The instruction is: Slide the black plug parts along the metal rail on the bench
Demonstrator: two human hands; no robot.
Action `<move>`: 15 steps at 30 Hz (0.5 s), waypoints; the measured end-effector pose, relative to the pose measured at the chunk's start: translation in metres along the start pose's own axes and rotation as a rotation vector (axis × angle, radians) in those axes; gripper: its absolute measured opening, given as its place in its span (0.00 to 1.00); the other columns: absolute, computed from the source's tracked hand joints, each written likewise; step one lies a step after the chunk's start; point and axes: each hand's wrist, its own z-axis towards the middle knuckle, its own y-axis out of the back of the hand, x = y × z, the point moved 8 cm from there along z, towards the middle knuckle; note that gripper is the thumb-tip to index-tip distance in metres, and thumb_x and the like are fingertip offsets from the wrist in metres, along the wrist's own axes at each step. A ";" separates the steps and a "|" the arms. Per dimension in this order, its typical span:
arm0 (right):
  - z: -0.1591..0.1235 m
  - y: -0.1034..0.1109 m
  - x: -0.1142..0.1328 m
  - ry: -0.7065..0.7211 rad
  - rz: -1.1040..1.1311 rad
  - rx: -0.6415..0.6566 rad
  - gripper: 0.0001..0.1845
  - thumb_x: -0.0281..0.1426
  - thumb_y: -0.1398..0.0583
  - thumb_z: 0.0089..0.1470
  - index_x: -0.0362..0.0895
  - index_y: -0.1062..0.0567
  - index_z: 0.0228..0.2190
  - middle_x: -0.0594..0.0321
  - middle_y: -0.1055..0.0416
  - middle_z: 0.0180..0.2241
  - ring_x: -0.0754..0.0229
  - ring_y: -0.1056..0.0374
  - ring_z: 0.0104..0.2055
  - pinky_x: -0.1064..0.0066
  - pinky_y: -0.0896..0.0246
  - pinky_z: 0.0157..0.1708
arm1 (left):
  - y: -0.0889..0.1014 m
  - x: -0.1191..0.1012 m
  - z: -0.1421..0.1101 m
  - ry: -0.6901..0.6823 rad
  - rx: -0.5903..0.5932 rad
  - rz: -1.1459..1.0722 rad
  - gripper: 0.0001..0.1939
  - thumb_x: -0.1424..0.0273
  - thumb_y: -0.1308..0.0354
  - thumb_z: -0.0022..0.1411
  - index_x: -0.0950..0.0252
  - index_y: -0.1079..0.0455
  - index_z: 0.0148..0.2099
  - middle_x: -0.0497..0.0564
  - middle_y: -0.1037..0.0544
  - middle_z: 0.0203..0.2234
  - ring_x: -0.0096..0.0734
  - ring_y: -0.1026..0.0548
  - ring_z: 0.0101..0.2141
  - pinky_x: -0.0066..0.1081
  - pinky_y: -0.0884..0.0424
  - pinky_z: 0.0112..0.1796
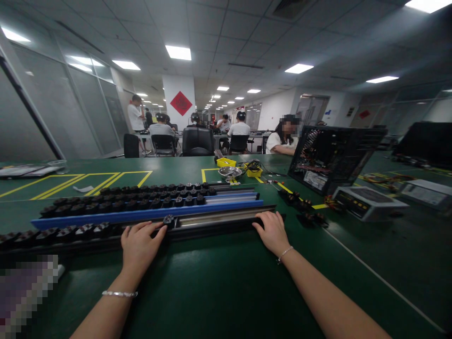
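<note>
A long black track rail point(212, 220) lies crosswise on the green table in front of me, its metal channel showing between my hands. With thumb and forefinger, my left hand point(141, 242) grips a small black socket module point(168, 220) seated in the channel. My right hand point(271, 230) is closed over the rail near its right end. Left of my left hand, several more black socket modules point(84, 230) sit in a row on the same rail. Behind it lie a blue rail point(229, 205) and further rails carrying rows of black socket modules point(155, 202).
Loose dark parts point(312, 217) lie right of the rail. Farther right are an open computer case point(332, 155) and a power supply unit point(367, 202). A metal bowl point(230, 173) and yellow bins point(226, 162) stand behind the rails. A person point(278, 141) sits across the table.
</note>
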 end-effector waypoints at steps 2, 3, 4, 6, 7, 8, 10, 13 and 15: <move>0.000 0.000 0.000 -0.001 0.004 0.005 0.09 0.35 0.47 0.55 0.47 0.29 0.35 0.60 0.29 0.37 0.54 0.36 0.45 0.51 0.57 0.55 | 0.000 -0.002 0.000 -0.006 0.004 0.001 0.19 0.56 0.52 0.58 0.58 0.24 0.42 0.54 0.22 0.41 0.44 0.30 0.48 0.47 0.46 0.54; 0.000 -0.001 -0.001 0.000 0.006 0.008 0.09 0.35 0.47 0.55 0.47 0.29 0.35 0.60 0.29 0.37 0.54 0.36 0.45 0.51 0.57 0.55 | 0.000 -0.003 0.000 -0.009 0.006 0.001 0.19 0.56 0.52 0.58 0.58 0.24 0.42 0.54 0.22 0.41 0.44 0.30 0.48 0.47 0.46 0.54; 0.000 -0.001 -0.001 0.001 0.008 0.009 0.09 0.35 0.47 0.55 0.47 0.29 0.35 0.60 0.29 0.37 0.54 0.36 0.45 0.51 0.57 0.55 | 0.000 -0.003 0.000 -0.012 0.007 0.001 0.19 0.56 0.52 0.58 0.58 0.24 0.42 0.54 0.22 0.41 0.44 0.30 0.48 0.47 0.46 0.54; 0.000 -0.001 -0.001 0.005 0.006 0.010 0.09 0.36 0.47 0.55 0.47 0.29 0.35 0.59 0.29 0.37 0.53 0.36 0.45 0.51 0.57 0.55 | 0.000 -0.004 -0.001 -0.015 0.007 0.001 0.19 0.56 0.52 0.58 0.58 0.24 0.42 0.54 0.21 0.40 0.44 0.30 0.48 0.47 0.46 0.54; 0.000 -0.001 -0.001 0.006 0.005 0.009 0.09 0.36 0.47 0.55 0.47 0.29 0.35 0.59 0.29 0.37 0.53 0.36 0.45 0.51 0.57 0.55 | 0.000 -0.004 -0.001 -0.016 0.007 0.001 0.19 0.56 0.52 0.58 0.57 0.24 0.42 0.54 0.21 0.40 0.44 0.30 0.48 0.47 0.46 0.54; 0.000 -0.001 -0.002 0.005 0.005 0.008 0.10 0.36 0.47 0.55 0.47 0.29 0.35 0.59 0.29 0.37 0.53 0.36 0.45 0.51 0.57 0.55 | 0.000 -0.004 0.000 -0.018 0.008 0.001 0.19 0.56 0.52 0.59 0.57 0.24 0.42 0.54 0.21 0.40 0.43 0.30 0.48 0.47 0.46 0.54; 0.000 -0.001 -0.002 0.003 0.007 0.006 0.10 0.36 0.47 0.56 0.46 0.29 0.35 0.59 0.29 0.37 0.53 0.36 0.45 0.51 0.57 0.55 | 0.000 -0.004 0.000 -0.025 0.015 -0.007 0.19 0.56 0.53 0.59 0.58 0.24 0.42 0.54 0.21 0.40 0.43 0.30 0.48 0.47 0.46 0.54; 0.000 -0.001 -0.001 0.004 0.012 0.007 0.10 0.36 0.48 0.56 0.46 0.29 0.35 0.59 0.29 0.37 0.54 0.36 0.45 0.51 0.57 0.55 | 0.000 -0.005 0.000 -0.038 0.026 -0.030 0.19 0.57 0.53 0.59 0.58 0.24 0.41 0.53 0.21 0.39 0.42 0.29 0.47 0.46 0.45 0.54; 0.000 -0.001 -0.001 0.000 0.013 0.009 0.10 0.36 0.47 0.56 0.46 0.29 0.35 0.59 0.29 0.37 0.53 0.36 0.45 0.51 0.57 0.55 | 0.000 -0.005 0.001 -0.033 0.026 -0.041 0.20 0.56 0.53 0.58 0.58 0.24 0.41 0.54 0.21 0.39 0.42 0.29 0.47 0.45 0.44 0.54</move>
